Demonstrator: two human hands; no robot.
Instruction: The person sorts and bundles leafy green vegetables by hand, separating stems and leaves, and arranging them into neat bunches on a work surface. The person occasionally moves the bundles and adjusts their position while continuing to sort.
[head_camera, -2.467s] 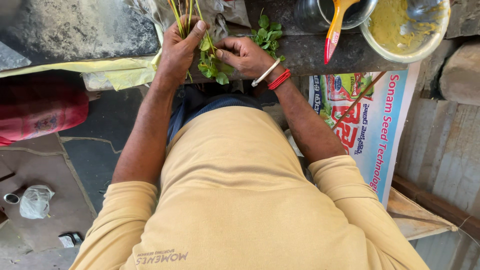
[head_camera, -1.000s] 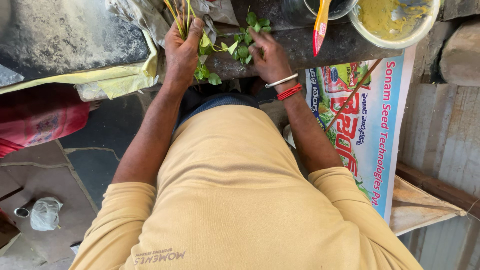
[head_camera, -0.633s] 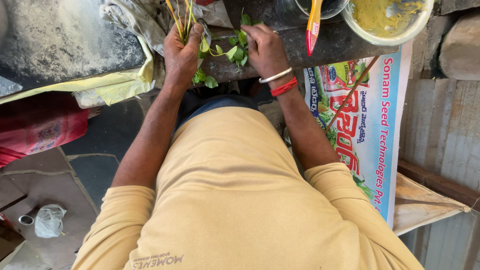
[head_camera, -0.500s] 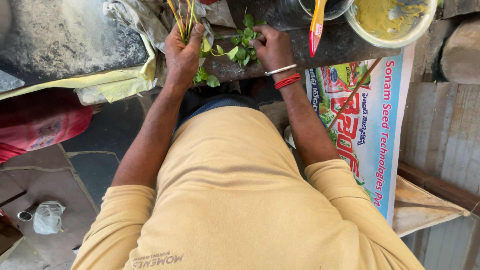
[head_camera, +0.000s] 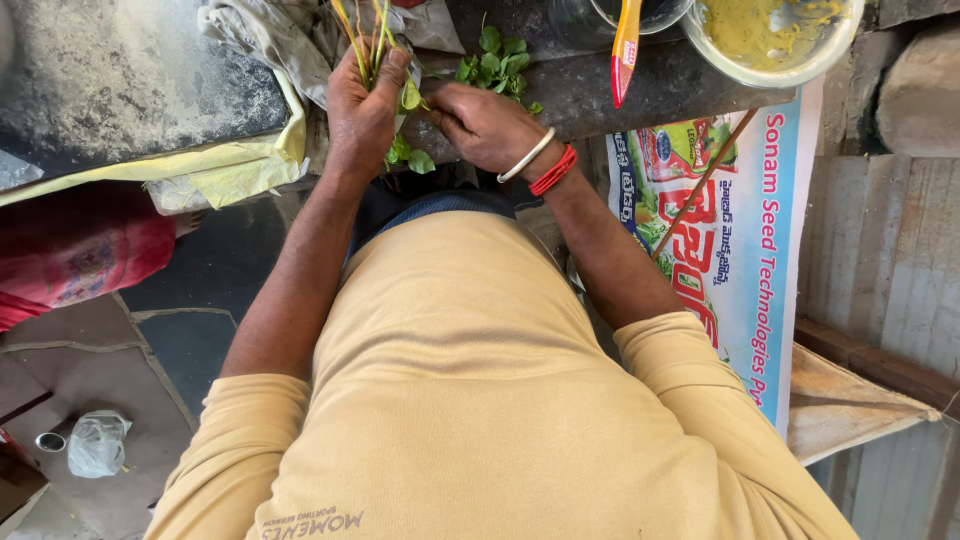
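Overhead view: left hand (head_camera: 362, 112) grips a bunch of herb stems (head_camera: 366, 38); right hand (head_camera: 487, 125) pinches leaves (head_camera: 412, 98) beside it, above a dark bench (head_camera: 640, 85) bearing loose leaves (head_camera: 498, 65) and a bowl (head_camera: 772, 40).

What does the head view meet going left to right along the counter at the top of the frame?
Dusty dark slab → crumpled grey cloth → left hand with its grip on a bunch of stems → right hand → red-and-yellow handle → bowl of yellow paste.
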